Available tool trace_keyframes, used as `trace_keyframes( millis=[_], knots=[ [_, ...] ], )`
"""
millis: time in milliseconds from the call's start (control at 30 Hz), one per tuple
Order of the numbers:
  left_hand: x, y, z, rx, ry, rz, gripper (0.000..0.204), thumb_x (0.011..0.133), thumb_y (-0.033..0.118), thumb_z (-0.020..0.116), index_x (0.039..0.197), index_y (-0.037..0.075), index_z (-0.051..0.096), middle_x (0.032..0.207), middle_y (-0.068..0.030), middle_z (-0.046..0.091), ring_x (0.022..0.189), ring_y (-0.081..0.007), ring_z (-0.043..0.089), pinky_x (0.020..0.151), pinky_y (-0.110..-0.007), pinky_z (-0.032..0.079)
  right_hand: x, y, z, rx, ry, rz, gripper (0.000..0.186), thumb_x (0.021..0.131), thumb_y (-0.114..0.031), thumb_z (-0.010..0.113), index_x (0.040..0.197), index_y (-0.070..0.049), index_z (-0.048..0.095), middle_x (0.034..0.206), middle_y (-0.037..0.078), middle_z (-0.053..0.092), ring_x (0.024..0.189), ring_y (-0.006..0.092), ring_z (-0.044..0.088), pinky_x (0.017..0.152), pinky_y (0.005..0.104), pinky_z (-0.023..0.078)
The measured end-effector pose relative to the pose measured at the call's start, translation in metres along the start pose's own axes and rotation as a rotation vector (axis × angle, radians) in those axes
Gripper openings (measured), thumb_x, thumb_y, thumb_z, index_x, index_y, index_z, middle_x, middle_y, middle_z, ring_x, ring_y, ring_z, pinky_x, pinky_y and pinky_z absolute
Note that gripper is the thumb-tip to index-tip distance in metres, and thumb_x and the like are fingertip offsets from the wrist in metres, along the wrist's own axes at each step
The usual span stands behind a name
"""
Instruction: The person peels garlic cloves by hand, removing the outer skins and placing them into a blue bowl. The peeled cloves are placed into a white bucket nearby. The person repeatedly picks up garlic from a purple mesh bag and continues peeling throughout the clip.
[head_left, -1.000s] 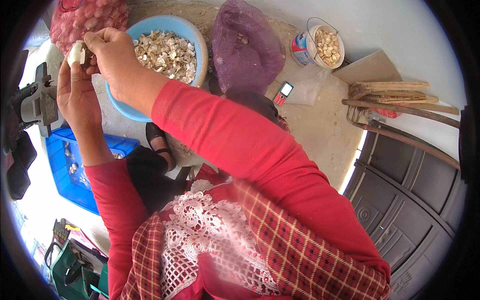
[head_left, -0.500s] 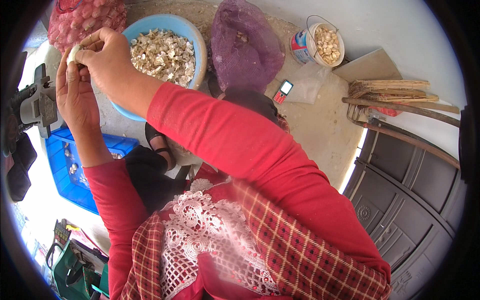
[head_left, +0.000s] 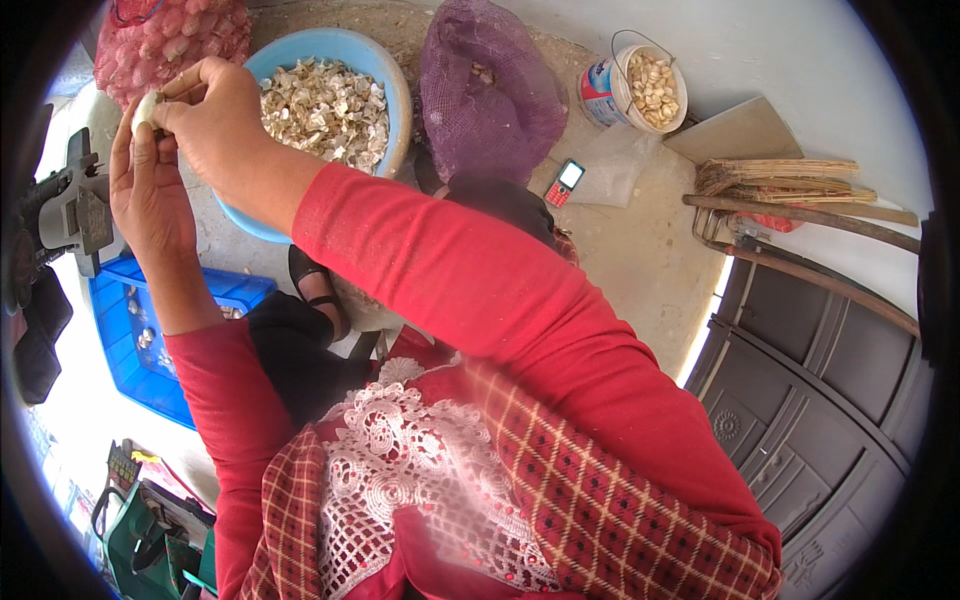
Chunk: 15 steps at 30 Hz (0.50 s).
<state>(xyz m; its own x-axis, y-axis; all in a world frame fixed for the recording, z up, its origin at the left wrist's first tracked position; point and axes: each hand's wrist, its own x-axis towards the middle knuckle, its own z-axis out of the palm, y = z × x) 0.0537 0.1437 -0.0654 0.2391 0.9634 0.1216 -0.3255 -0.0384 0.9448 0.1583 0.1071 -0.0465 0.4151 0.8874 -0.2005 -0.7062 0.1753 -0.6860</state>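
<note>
Both my hands are raised together at the far left, fingertips meeting around a small, pale, whitish oval piece (head_left: 147, 108); its exact kind does not show. My left hand (head_left: 152, 205) supports it from below, thumb and fingertips closed against it. Reaching across from the right, my right hand (head_left: 218, 110) pinches the same piece from above with thumb and forefinger. Just beyond them hangs a red mesh bag (head_left: 185, 40) of pale, rounded things. Beside my right hand stands a light-blue basin (head_left: 402, 105) filled with pale, curled flakes (head_left: 325, 115).
A blue plastic basket (head_left: 125, 345) with a few small pieces sits below my left wrist. Farther right are a purple mesh sack (head_left: 490, 100), a white bucket (head_left: 602, 95) of pale pieces, a red phone (head_left: 563, 185), a straw broom (head_left: 780, 180) and a dark panelled door (head_left: 800, 400).
Almost nothing has moved. Both hands stay on the pale piece, with a very slight shift of the fingers, and a little more of the piece shows.
</note>
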Motion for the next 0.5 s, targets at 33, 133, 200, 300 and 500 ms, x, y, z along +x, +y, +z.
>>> trace_keyframes(
  millis=[33,133,200,300,500],
  knots=[
    [0.0,0.0,0.0,0.006,0.008,-0.003,0.035,0.101,0.007,0.053,0.133,-0.006,0.051,0.128,-0.0146,0.06,0.11,-0.0174,0.06,0.095,-0.028,0.049,0.0,0.0,0.0,-0.002,-0.005,-0.008,0.012,0.084,0.006,0.067,0.092,0.005,0.059,0.086,0.013,0.066,0.074,0.0159,0.066,0.063,0.0265,0.057],
    [0.0,0.0,0.001,-0.026,0.018,-0.014,0.035,0.1,0.007,0.054,0.133,-0.006,0.051,0.128,-0.0148,0.06,0.111,-0.0177,0.06,0.096,-0.028,0.049,0.0,0.001,0.0,-0.016,-0.007,-0.002,0.013,0.083,0.006,0.067,0.093,0.005,0.059,0.087,0.012,0.065,0.076,0.0159,0.066,0.065,0.0269,0.057],
    [0.0,0.0,0.002,0.001,0.015,0.009,0.035,0.1,0.006,0.054,0.132,-0.006,0.051,0.128,-0.0149,0.06,0.111,-0.018,0.06,0.096,-0.029,0.049,0.0,0.001,0.0,-0.039,-0.007,-0.006,0.015,0.082,0.005,0.068,0.094,0.004,0.059,0.088,0.011,0.066,0.076,0.0157,0.066,0.067,0.0275,0.056],
    [0.0,0.0,0.003,0.014,0.036,0.015,0.035,0.099,0.005,0.055,0.132,-0.007,0.051,0.128,-0.0151,0.059,0.112,-0.0183,0.059,0.097,-0.029,0.049,0.001,0.004,-0.001,-0.141,0.011,-0.024,0.018,0.08,0.005,0.07,0.095,0.003,0.06,0.088,0.011,0.066,0.078,0.0154,0.065,0.069,0.0283,0.055],
    [0.002,-0.002,-0.003,-0.004,0.071,-0.029,0.034,0.099,0.005,0.055,0.131,-0.007,0.052,0.123,-0.0164,0.061,0.11,-0.0208,0.062,0.095,-0.03,0.052,0.003,0.017,-0.001,-0.266,0.018,-0.112,0.02,0.077,0.006,0.07,0.095,0.002,0.061,0.087,0.01,0.066,0.078,0.0162,0.065,0.07,0.0295,0.055]
  ],
)
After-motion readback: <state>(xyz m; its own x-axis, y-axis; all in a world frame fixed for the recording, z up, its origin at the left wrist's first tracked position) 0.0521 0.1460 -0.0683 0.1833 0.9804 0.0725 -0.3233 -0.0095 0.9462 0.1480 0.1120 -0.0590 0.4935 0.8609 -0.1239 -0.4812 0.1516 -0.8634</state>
